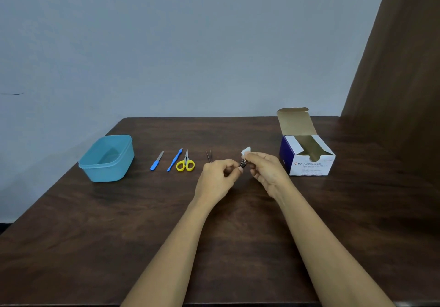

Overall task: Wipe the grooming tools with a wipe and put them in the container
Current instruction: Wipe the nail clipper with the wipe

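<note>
To the left of the swab box, my left hand is pinching with curled fingers the small metal tool, probably light, stiff and slippery, by its end, while my right hand is pinching the soft wipe against it.

Both arms are bare from the fingers all the way back to the lower edge of the view. Behind the fingers, the left hand and right hand narrow into slim bare wrists. The left forearm and right forearm are long, smooth and broaden away from the fingers. The nails are too small to make out.
</note>
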